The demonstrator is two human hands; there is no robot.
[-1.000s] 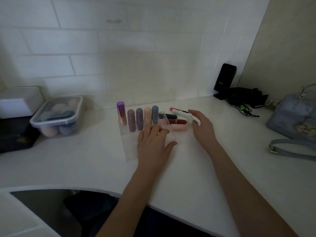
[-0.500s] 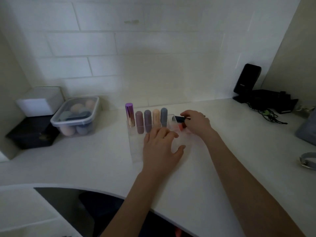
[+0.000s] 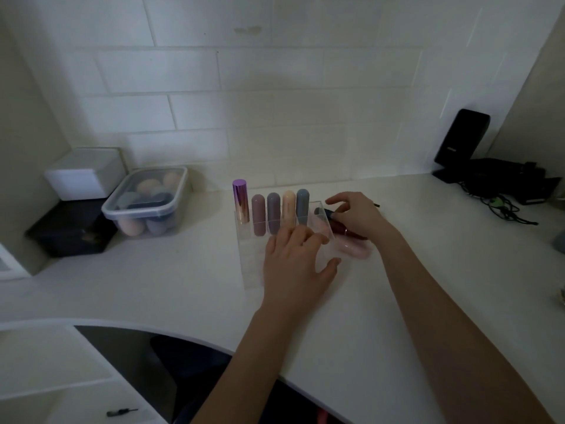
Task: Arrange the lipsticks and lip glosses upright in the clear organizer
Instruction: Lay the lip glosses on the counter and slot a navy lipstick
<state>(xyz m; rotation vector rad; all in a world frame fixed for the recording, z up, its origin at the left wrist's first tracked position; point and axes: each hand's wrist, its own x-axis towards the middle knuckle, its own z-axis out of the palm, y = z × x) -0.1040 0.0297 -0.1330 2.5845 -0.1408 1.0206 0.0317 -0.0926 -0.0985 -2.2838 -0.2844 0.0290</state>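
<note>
I see a clear acrylic organizer standing on the white counter. Its back row holds five tubes upright, side by side: a metallic purple-to-gold lipstick, a mauve rounded tube, a grey-purple rounded tube, a peach rounded tube and a slate-blue rounded tube. Just right of the organizer, a dark-capped deep-red lip gloss is tilted, and a pale pink tube lies flat.

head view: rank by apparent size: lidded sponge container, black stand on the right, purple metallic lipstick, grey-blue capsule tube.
1. clear lidded plastic container of makeup sponges
2. black upright stand
3. and 4. purple metallic lipstick and grey-blue capsule-shaped tube look alike; the organizer hides both bases, so unranked.
</note>
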